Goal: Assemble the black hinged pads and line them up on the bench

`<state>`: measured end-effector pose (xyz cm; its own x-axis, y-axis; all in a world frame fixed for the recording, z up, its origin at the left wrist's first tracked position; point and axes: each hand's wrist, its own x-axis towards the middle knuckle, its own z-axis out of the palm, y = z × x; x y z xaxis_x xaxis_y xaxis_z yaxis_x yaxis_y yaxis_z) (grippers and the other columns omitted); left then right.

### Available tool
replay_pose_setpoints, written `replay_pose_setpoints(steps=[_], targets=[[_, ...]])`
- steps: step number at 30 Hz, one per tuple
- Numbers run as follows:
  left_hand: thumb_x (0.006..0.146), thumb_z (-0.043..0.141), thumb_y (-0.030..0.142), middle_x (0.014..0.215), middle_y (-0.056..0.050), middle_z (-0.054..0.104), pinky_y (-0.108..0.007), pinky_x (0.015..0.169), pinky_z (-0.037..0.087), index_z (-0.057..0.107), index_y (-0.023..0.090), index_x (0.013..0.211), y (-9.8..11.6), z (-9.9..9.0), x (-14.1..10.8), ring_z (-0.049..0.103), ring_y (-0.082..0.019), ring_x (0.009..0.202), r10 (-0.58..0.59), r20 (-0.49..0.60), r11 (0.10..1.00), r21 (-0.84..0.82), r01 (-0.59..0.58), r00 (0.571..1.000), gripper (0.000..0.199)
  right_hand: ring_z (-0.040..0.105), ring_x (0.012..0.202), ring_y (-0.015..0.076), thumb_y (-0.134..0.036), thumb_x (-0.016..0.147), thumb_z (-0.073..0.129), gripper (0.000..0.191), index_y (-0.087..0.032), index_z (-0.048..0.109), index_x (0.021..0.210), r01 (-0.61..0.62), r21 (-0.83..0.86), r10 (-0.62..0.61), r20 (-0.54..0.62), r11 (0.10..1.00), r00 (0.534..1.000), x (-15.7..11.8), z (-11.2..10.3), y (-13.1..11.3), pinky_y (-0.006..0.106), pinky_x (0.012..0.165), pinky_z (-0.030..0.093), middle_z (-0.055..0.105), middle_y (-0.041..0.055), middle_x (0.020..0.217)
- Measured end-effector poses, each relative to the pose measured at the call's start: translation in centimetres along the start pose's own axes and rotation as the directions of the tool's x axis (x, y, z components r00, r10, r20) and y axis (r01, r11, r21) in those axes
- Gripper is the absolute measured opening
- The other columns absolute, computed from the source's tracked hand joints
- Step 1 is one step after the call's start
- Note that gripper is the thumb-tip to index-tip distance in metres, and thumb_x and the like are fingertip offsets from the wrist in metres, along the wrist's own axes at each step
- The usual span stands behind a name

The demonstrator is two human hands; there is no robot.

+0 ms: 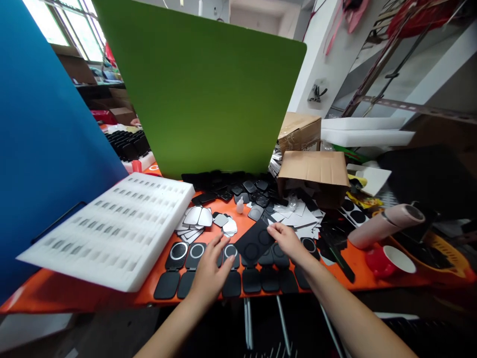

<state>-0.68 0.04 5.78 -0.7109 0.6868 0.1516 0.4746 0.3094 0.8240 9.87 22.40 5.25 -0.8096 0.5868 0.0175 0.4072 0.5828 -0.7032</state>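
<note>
My right hand [288, 240] pinches the right edge of a dark sheet [251, 242] with circular ring outlines, held tilted over the row of cases. My left hand [211, 268] hovers left of the sheet with fingers apart and holds nothing. Beneath both hands lie several black hinged cases [166, 285], opened flat in a row along the table's front edge. Some upper halves carry a pale ring [198, 250]. My left hand and the sheet partly cover the middle cases. Behind them are silvery rounded-square plates [204, 217] and a small white dropper bottle [240, 205].
A white foam tray [112, 219] with slots stands at the left. Green [219, 94] and blue panels [48, 139] rise behind. On the right are a cardboard box [315, 166], white paper pieces [303, 219], a pink bottle [385, 224] and a red mug [389, 261].
</note>
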Motion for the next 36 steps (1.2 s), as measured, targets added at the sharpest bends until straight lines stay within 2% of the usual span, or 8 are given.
replay_pose_setpoints(steps=[4, 7, 9, 12, 18, 28, 32, 36], targets=[[0.071, 0.058, 0.034, 0.09, -0.007, 0.064, -0.033, 0.077, 0.044, 0.062, 0.016, 0.091, 1.2, 0.8, 1.5, 0.057, -0.022, 0.086, -0.127, 0.258, 0.9, -0.376, 0.221, 0.958, 0.027, 0.054, 0.064, 0.0155, -0.043, 0.081, 0.042, 0.03, -0.016, 0.055, 0.075, -0.011, 0.327, -0.01, 0.064, 0.945, 0.998, -2.7, 2.1, -2.0, 0.026, 0.059, 0.044, 0.058, 0.0019, 0.068], [0.068, 0.061, 0.034, 0.067, -0.003, 0.062, -0.025, 0.059, 0.044, 0.061, 0.013, 0.073, 1.1, 1.1, 1.3, 0.057, -0.016, 0.062, -0.215, 0.365, 0.746, -0.538, 0.393, 0.906, 0.022, 0.053, 0.085, 0.0208, -0.037, 0.078, 0.049, 0.024, -0.018, 0.059, 0.088, 0.138, 0.121, -0.116, -0.177, 0.983, 0.977, -4.2, 3.1, -3.3, 0.035, 0.076, 0.042, 0.06, 0.0068, 0.088], [0.068, 0.061, 0.034, 0.065, -0.001, 0.06, -0.022, 0.055, 0.042, 0.06, 0.013, 0.073, 1.0, 1.0, 0.8, 0.054, -0.013, 0.059, -0.236, 0.363, 0.704, -0.575, 0.416, 0.901, 0.022, 0.049, 0.097, 0.0225, -0.032, 0.078, 0.051, 0.023, -0.021, 0.059, 0.096, 0.272, -0.046, -0.275, -0.235, 0.961, 0.932, -5.1, 3.5, -4.2, 0.038, 0.086, 0.036, 0.058, 0.007, 0.1], [0.07, 0.06, 0.033, 0.067, -0.001, 0.06, -0.021, 0.056, 0.041, 0.06, 0.013, 0.076, 1.0, 0.8, 0.1, 0.053, -0.013, 0.061, -0.209, 0.355, 0.727, -0.567, 0.388, 0.911, 0.021, 0.053, 0.089, 0.0185, -0.027, 0.082, 0.046, 0.021, -0.024, 0.061, 0.096, 0.392, -0.059, -0.396, -0.082, 0.918, 0.915, -5.9, 3.9, -5.4, 0.035, 0.085, 0.037, 0.063, 0.0037, 0.092], [0.077, 0.052, 0.029, 0.08, -0.002, 0.064, -0.023, 0.068, 0.041, 0.063, 0.019, 0.084, 1.4, 0.0, -0.7, 0.056, -0.017, 0.076, -0.054, 0.288, 0.94, -0.308, 0.145, 0.956, 0.017, 0.057, 0.074, 0.0156, -0.02, 0.082, 0.041, 0.022, -0.02, 0.062, 0.086, 0.447, -0.049, -0.437, 0.14, 0.893, 0.889, -6.1, 3.6, -6.1, 0.026, 0.07, 0.041, 0.064, 0.0042, 0.078], [0.078, 0.051, 0.025, 0.086, -0.003, 0.065, -0.025, 0.076, 0.04, 0.064, 0.019, 0.09, -0.6, -2.0, -4.1, 0.056, -0.018, 0.082, -0.094, 0.286, 0.913, -0.357, 0.197, 0.954, 0.019, 0.051, 0.073, 0.0136, -0.027, 0.082, 0.047, 0.017, -0.02, 0.06, 0.075, 0.367, 0.24, -0.434, 0.365, 0.899, 0.824, -6.7, 4.7, -6.9, 0.024, 0.066, 0.038, 0.058, 0.0013, 0.075], [0.075, 0.056, 0.031, 0.078, -0.002, 0.063, -0.023, 0.067, 0.04, 0.063, 0.016, 0.081, -2.9, -3.7, -5.7, 0.055, -0.016, 0.074, -0.23, 0.303, 0.82, -0.451, 0.352, 0.925, 0.018, 0.051, 0.068, 0.013, -0.033, 0.081, 0.047, 0.023, -0.018, 0.06, 0.07, 0.182, 0.356, -0.304, 0.327, 0.917, 0.895, -6.3, 5.7, -6.4, 0.024, 0.063, 0.039, 0.055, 0.0012, 0.071], [0.068, 0.063, 0.036, 0.066, 0.0, 0.06, -0.021, 0.056, 0.04, 0.059, 0.015, 0.076, -5.6, -5.3, -6.7, 0.053, -0.013, 0.059, -0.442, 0.298, 0.598, -0.606, 0.525, 0.846, 0.023, 0.05, 0.052, 0.0119, -0.044, 0.077, 0.051, 0.03, -0.016, 0.06, 0.079, -0.125, 0.55, -0.033, 0.269, 0.826, 0.963, -5.1, 5.2, -4.8, 0.024, 0.056, 0.041, 0.053, -0.0014, 0.053]])
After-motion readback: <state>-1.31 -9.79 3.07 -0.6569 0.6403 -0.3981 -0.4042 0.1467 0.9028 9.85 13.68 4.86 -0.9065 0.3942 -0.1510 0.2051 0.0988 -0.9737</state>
